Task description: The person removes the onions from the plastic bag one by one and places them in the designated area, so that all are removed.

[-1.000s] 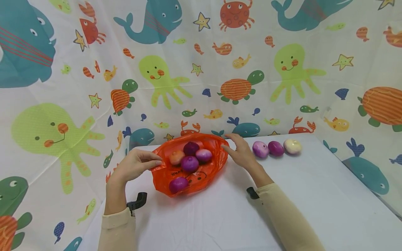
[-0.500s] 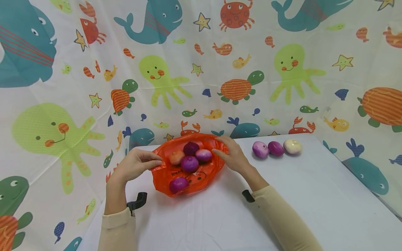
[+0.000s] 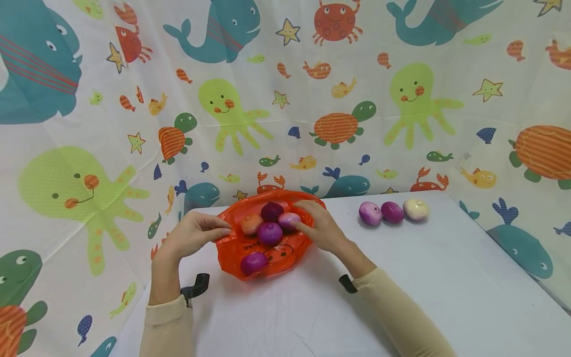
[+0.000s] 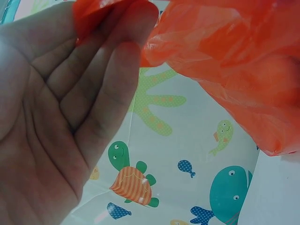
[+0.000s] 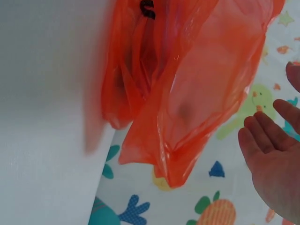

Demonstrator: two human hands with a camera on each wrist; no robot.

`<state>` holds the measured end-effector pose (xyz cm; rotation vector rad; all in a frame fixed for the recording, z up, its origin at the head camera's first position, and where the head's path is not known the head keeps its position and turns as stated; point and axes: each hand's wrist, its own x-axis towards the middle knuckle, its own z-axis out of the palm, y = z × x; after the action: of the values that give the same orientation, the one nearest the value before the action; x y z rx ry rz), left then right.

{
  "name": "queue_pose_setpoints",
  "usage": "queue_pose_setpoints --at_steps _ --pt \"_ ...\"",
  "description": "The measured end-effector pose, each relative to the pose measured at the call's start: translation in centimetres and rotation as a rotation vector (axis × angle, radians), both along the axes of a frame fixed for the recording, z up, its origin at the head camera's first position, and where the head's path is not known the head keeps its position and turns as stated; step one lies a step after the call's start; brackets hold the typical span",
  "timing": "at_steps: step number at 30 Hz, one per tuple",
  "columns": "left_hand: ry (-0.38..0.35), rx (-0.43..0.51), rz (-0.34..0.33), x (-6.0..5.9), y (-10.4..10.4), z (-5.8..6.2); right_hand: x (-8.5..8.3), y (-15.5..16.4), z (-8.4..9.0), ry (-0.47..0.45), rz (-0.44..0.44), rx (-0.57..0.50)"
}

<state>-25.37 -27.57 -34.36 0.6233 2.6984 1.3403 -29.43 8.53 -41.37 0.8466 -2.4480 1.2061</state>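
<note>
Since a second ago the right hand [image 3: 322,229] had slid from the orange bag's [image 3: 267,258] far rim onto a pale onion [image 3: 287,219] inside, fingers curling on it; the left hand [image 3: 192,235] pinched the near rim on the counter [image 3: 401,287]; loosened, that rim might spill onions.

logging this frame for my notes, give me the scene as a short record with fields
left hand: pinches the left edge of the orange bag
right hand: reaching into the bag, fingertips at a pale purple onion; grip cannot be told
in the bag: five onions, one of them orange
outside the bag: three onions in a row on the table, to the right
backdrop: sea-animal print cloth
</note>
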Motion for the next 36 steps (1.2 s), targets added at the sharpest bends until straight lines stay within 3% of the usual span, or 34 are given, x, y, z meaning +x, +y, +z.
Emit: queue_pose_setpoints --at_steps 8,21,36 --pt "-0.01 -0.001 0.0 0.0 0.1 0.0 0.4 -0.9 -0.2 0.013 0.066 -0.002" --pt "-0.007 0.002 0.002 0.0 0.2 0.1 1.0 -1.8 -0.4 -0.159 0.221 0.031" --pt "-0.01 -0.011 0.017 -0.2 0.1 0.0 1.2 -3.0 -0.4 -0.175 0.249 0.056"
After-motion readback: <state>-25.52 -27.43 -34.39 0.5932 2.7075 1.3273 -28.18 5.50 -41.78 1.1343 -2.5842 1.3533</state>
